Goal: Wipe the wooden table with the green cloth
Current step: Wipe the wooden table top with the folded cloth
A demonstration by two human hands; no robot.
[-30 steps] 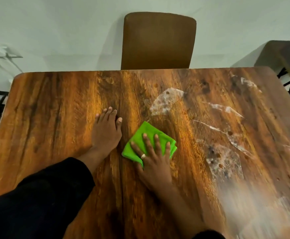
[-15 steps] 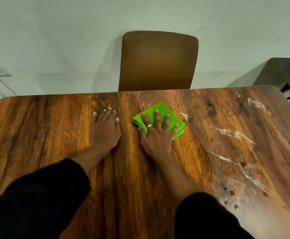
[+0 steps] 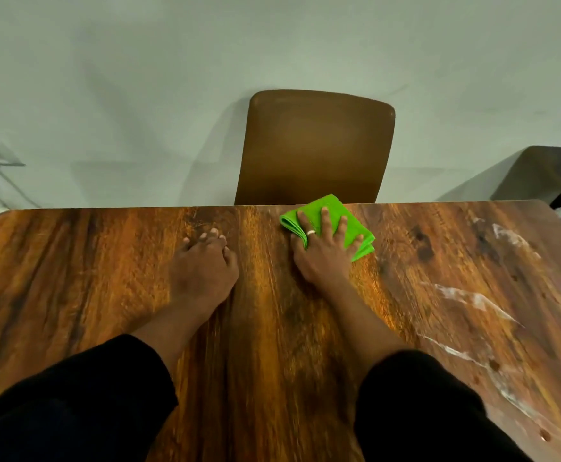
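Observation:
The folded green cloth [image 3: 355, 228] lies at the far edge of the wooden table [image 3: 72, 278], its far corner just over the rim. My right hand [image 3: 322, 251] presses flat on the cloth with fingers spread; a ring shows on one finger. My left hand [image 3: 202, 271] rests palm down on the bare wood to the left of the cloth, fingers together, holding nothing. White smears and crumbs [image 3: 472, 298] streak the right side of the table.
A brown chair back [image 3: 315, 148] stands behind the table's far edge, right beyond the cloth. A dark second table [image 3: 559, 171] sits at the far right. A pale wall fills the background.
My right hand has pushed the green cloth away from me, from the table's middle to its far edge. The white patch near the middle is gone. My left hand has stayed planted.

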